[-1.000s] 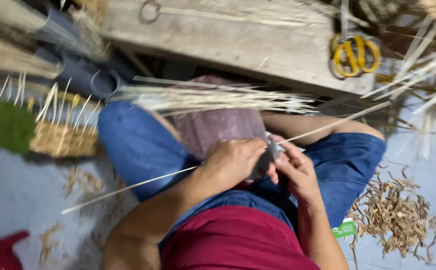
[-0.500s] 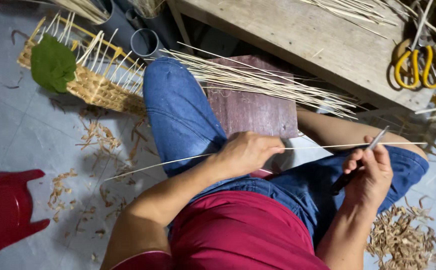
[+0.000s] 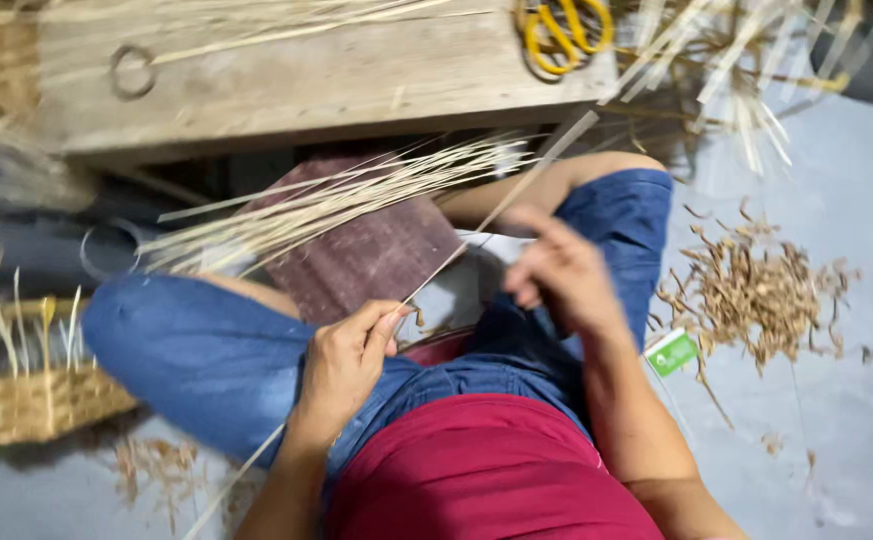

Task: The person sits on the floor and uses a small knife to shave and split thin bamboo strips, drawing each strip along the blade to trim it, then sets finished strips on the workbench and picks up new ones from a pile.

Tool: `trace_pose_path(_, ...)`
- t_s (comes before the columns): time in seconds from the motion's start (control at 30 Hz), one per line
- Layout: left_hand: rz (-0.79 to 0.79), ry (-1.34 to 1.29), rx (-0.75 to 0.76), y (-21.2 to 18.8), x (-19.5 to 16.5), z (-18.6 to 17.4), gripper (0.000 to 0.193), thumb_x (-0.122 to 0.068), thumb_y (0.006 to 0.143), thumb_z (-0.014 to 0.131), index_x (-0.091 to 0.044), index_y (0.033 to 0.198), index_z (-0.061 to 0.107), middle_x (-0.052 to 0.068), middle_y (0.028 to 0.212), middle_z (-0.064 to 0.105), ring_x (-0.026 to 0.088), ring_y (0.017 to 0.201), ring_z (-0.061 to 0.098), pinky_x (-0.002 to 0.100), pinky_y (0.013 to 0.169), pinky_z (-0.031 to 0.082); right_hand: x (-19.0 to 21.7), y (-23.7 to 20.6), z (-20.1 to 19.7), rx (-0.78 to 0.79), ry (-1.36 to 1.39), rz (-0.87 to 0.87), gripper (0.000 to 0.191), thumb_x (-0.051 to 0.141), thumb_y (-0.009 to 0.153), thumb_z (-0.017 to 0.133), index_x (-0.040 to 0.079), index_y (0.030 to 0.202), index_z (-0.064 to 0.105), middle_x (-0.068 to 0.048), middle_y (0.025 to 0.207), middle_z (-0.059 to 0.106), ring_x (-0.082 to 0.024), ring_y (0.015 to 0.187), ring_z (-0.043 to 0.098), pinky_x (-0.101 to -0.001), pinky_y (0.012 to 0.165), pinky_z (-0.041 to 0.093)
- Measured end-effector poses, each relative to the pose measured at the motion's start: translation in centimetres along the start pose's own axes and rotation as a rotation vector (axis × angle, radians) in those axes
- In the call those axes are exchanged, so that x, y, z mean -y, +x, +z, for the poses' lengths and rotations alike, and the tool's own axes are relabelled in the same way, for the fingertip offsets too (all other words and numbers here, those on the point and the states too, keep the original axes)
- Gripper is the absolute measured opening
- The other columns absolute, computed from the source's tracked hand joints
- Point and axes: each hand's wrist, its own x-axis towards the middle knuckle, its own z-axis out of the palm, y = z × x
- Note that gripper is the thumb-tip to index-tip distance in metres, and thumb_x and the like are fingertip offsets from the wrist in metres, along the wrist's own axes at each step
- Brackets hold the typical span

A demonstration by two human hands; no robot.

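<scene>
Seated on a grey floor (image 3: 857, 420) before a low wooden bench (image 3: 337, 80), working a long pale strip (image 3: 487, 225).

Beyond both hands lie the bench and yellow scissors (image 3: 562, 30); shavings (image 3: 757, 295) sit right of the right hand (image 3: 557, 275). The left hand (image 3: 347, 365) pinches the thin, straight strip, which slants up past the blurred right hand; its grip cannot be told. Hands apart.

Rough wooden bench (image 3: 337, 80), matt bamboo strip (image 3: 502, 208), glossy plastic-handled scissors (image 3: 565, 30).
</scene>
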Motion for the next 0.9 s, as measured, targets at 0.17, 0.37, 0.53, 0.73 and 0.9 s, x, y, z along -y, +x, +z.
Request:
trace_pose_path(0.17, 0.138, 0.023, -0.014, 0.3, -0.7, 1.7, 0.019, -0.019, 0.098, 0.062, -0.014, 0.111, 0.076, 0.007, 0.069, 0.072, 0.013, 0.061, 0.073, 0.03, 0.056, 0.055, -0.4, -0.5, 3.9, 0.206, 0.109, 0.059, 0.041, 0.014, 0.103, 0.061, 0.005, 0.143, 0.057, -0.005, 0.087, 0.071, -0.007, 0.068, 0.062, -0.0208, 0.06, 0.051)
trace_pose_path(0.37, 0.023, 0.098, -0.005, -0.4, 0.3, 1.7, 0.02, -0.018, 0.097, 0.064, -0.014, 0.11, 0.078, 0.005, 0.061, 0.068, 0.012, 0.052, 0.064, 0.029, 0.052, 0.05, -1.2, 0.3, -0.2, 0.078, 0.24, -0.015, 0.035, 0.013, 0.105, 0.06, -0.001, 0.137, 0.061, -0.006, 0.086, 0.07, -0.007, 0.064, 0.06, -0.0201, 0.055, 0.049)
trace_pose_path(0.53, 0.055, 0.113, 0.041, -1.2, 1.7, 1.5, 0.02, -0.018, 0.097, 0.063, -0.013, 0.11, 0.078, 0.002, 0.06, 0.066, 0.009, 0.052, 0.061, 0.028, 0.051, 0.048, -2.5, 0.9, -4.9, -0.09, 0.301, -0.036, 0.03, 0.013, 0.103, 0.061, 0.0, 0.13, 0.062, -0.005, 0.084, 0.07, -0.006, 0.06, 0.058, -0.0196, 0.05, 0.046)
trace_pose_path(0.73, 0.088, 0.115, 0.008, -1.8, 2.7, 0.9, 0.02, -0.017, 0.097, 0.064, -0.012, 0.111, 0.078, 0.001, 0.061, 0.067, 0.006, 0.056, 0.064, 0.025, 0.053, 0.05, -2.4, 0.9, -9.1, -0.284, 0.368, -0.1, 0.035, 0.009, 0.1, 0.062, 0.001, 0.135, 0.061, -0.004, 0.081, 0.068, -0.006, 0.057, 0.056, -0.0195, 0.048, 0.045)
trace_pose_path(0.9, -0.149, 0.079, -0.023, -2.2, 2.0, 0.3, 0.022, -0.016, 0.099, 0.062, -0.012, 0.113, 0.078, 0.003, 0.061, 0.068, 0.011, 0.046, 0.055, 0.029, 0.045, 0.044, -0.1, -0.1, -9.0, -0.339, 0.317, -0.165, 0.041, 0.013, 0.103, 0.06, 0.003, 0.142, 0.057, -0.004, 0.082, 0.068, -0.007, 0.058, 0.059, -0.0202, 0.05, 0.048)
